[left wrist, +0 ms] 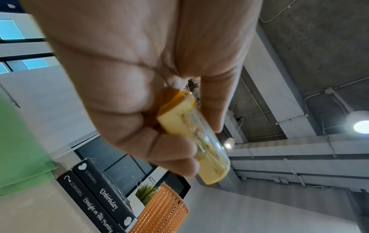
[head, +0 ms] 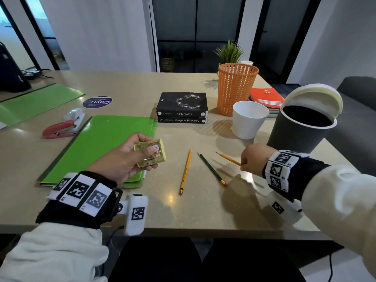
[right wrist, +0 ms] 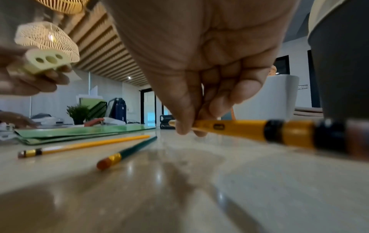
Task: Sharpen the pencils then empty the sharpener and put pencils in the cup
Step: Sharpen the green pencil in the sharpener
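My left hand (head: 130,157) grips a small yellow box sharpener (head: 151,152) above the green folder's right edge; shavings show through its clear side (left wrist: 201,138), and its end face with three holes shows in the right wrist view (right wrist: 46,60). My right hand (head: 253,159) pinches a yellow pencil (head: 227,158) low over the table, thumb and fingers closed on its shaft (right wrist: 229,127). A second yellow pencil (head: 185,171) and a green pencil (head: 212,169) lie on the table between my hands. The white cup (head: 249,119) stands behind them.
A grey bin (head: 301,127) with its white lid tipped open stands right of the cup. An orange mesh basket (head: 236,88), two stacked black books (head: 182,107), notebooks (head: 266,99), a green folder (head: 101,147) and a red stapler (head: 61,128) share the table (head: 183,212).
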`<state>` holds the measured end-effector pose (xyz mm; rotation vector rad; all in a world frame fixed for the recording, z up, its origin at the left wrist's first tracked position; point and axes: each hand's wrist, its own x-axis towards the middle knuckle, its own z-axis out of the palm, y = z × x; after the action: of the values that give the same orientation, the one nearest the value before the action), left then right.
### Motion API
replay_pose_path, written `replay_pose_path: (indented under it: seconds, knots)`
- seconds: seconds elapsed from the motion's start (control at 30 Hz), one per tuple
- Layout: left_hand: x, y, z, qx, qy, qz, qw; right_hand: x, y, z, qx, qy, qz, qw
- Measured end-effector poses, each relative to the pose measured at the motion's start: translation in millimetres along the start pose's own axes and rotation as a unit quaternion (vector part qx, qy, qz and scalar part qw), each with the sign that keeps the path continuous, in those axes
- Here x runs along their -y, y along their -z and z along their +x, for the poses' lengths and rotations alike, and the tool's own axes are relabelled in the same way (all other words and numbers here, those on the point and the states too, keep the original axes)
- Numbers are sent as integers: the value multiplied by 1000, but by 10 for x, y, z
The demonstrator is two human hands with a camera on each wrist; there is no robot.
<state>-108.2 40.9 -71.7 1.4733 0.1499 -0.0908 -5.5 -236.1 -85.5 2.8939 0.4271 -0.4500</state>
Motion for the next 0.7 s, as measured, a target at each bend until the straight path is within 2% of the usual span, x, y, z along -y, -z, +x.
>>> replay_pose_path:
  seconds: [0.17, 0.37, 0.5, 0.7]
  knots:
    - [25, 3, 10, -4, 4, 2, 1000, 50, -39, 55, 23, -21, -18, 999]
    - [70, 24, 34, 0, 4, 2, 1000, -1, -115, 78, 1, -12, 25, 1000]
    - [90, 23, 29, -1, 8, 4, 1000, 61, -44, 64, 65, -24, -18, 997]
    - [95, 5, 24, -11, 12, 6, 1000, 32, -70, 77, 41, -8, -13, 999]
